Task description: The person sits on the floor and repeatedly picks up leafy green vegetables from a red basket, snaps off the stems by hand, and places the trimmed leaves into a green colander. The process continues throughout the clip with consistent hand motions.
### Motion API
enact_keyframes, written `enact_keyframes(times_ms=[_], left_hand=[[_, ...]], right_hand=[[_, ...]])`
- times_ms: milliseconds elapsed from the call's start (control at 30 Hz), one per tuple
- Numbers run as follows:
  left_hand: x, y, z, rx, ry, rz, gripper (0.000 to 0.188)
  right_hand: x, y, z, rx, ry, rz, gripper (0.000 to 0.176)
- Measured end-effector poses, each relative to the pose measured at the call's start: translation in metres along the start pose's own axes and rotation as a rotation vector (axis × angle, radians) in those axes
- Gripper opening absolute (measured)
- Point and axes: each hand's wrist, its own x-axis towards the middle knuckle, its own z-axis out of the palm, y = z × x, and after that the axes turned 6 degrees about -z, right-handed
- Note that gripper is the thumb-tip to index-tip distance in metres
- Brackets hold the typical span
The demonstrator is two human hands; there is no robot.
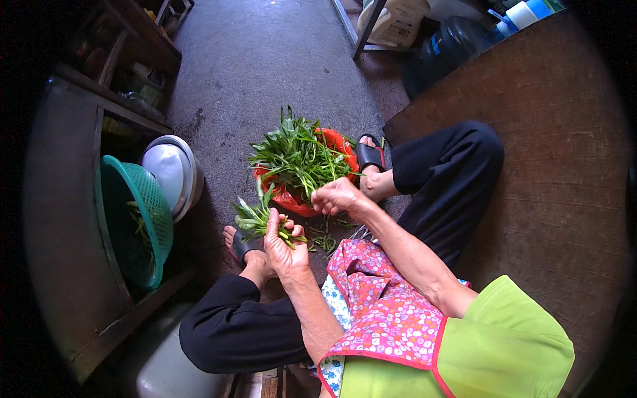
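Observation:
My left hand (pixel 286 246) is closed around a small bunch of leafy green stems (pixel 256 219), its leaves pointing up and to the left. My right hand (pixel 338 196) is at the near right edge of a heap of leafy greens (pixel 301 151), fingers curled; whether a stem is between them I cannot tell. The heap fills a container lined with a red plastic bag (pixel 343 144) on the floor between my feet. Cut or broken stem pieces (pixel 323 243) lie on the floor below the bag.
A green plastic colander (pixel 161 224) with some greens inside leans on its side at the left, against metal basins (pixel 186 174). A wooden cabinet (pixel 64 199) borders the left; a brown wooden panel (pixel 547 174) stands right. A large dark water bottle (pixel 448 45) is at upper right.

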Motion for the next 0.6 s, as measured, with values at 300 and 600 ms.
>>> enact_keyframes(times_ms=[300, 600], left_hand=[[0.003, -0.007, -0.001, 0.040, -0.020, -0.037, 0.007], [0.007, -0.015, 0.006, 0.118, -0.037, -0.047, 0.010]], right_hand=[[-0.029, -0.060, -0.031, -0.409, 0.097, 0.055, 0.044], [-0.049, -0.074, -0.021, -1.377, 0.774, -0.474, 0.030]])
